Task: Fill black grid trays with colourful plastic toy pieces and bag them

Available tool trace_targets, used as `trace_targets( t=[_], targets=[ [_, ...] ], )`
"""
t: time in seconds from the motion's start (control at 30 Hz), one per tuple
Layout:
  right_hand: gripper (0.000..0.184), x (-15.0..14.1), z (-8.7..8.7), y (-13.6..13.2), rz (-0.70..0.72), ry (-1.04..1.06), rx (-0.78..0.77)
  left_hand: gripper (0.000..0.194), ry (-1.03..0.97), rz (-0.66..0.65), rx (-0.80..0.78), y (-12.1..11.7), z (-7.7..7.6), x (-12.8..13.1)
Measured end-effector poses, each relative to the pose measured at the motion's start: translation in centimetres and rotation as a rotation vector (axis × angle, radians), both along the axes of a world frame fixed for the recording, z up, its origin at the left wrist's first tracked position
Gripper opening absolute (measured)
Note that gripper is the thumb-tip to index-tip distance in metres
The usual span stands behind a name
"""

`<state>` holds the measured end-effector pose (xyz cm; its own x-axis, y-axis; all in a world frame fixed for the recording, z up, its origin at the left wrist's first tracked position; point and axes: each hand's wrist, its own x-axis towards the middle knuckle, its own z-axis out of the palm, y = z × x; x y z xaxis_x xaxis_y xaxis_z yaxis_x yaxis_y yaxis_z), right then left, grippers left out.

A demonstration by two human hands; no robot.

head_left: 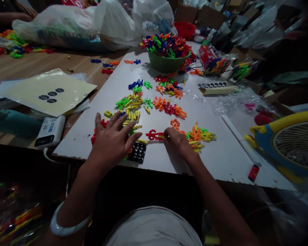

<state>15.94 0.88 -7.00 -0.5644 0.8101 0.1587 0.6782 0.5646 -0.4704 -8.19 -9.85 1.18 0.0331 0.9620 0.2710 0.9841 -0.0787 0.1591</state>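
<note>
My left hand (113, 140) lies with fingers spread over a pile of small yellow plastic pegs (130, 109) and red pieces on a white board (215, 150). Beside its fingertips sits a black studded block (138, 152). My right hand (177, 140) is pinched on a red plastic piece (154, 135) near the board's front. Just right of it lies a heap of orange, yellow and green pieces (199, 135). More sorted piles, orange and red (169, 107), lie further back. A green bowl (166, 63) heaped with mixed coloured pieces stands at the far end.
A white power bank (50, 131) and a yellow sheet with black dots (50, 92) lie to the left. A blue and yellow fan (290, 143) stands at the right, with a small red cylinder (253, 172) near it. Plastic bags (74, 24) and another person's hands (23, 12) are at the back.
</note>
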Motion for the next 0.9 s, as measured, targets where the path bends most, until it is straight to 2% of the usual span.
trace_targets(
  t=[0.07, 0.13, 0.2, 0.27, 0.33, 0.47, 0.63, 0.7, 0.8, 0.9],
  targets=[
    [0.021, -1.0, -0.3, -1.0, -0.048, 0.244, -0.203, 0.05, -0.001, -0.04, -0.024, 0.0, -0.2, 0.0],
    [0.031, -2.5, -0.5, -2.5, -0.062, 0.435, -0.51, 0.047, -0.014, -0.049, -0.02, 0.1, -0.5, 0.0],
    [0.025, -4.4, -1.0, -4.3, -0.011, 0.519, -0.786, 0.042, -0.02, -0.042, -0.003, 0.2, -0.8, -0.1],
    [0.02, -6.4, -1.5, -6.1, 0.047, 0.548, -0.917, 0.039, -0.014, -0.04, 0.007, 0.2, -0.9, -0.1],
    [0.016, -8.0, -1.9, -7.5, 0.04, 0.57, -0.841, 0.039, -0.006, -0.042, 0.006, 0.1, -0.9, -0.1],
    [0.019, -9.0, -2.0, -8.5, 0.007, 0.56, -0.534, 0.042, 0.0, -0.041, -0.006, 0.0, -0.7, 0.0],
    [0.013, -9.0, -1.8, -9.1, 0.056, 0.442, -0.421, 0.043, -0.009, -0.033, -0.01, 0.0, -0.7, 0.0],
    [0.011, -9.8, -1.8, -9.8, 0.026, 0.341, -0.355, 0.044, -0.02, -0.048, -0.007, -0.1, -0.8, 0.0],
    [0.02, -11.2, -1.7, -10.5, -0.044, 0.188, -0.333, 0.054, -0.009, -0.074, -0.012, -0.2, -0.8, 0.1],
    [0.022, -10.3, -1.1, -9.7, 0.069, 0.175, -0.342, 0.06, 0.028, -0.061, -0.01, -0.1, -0.7, 0.2]
  ],
)
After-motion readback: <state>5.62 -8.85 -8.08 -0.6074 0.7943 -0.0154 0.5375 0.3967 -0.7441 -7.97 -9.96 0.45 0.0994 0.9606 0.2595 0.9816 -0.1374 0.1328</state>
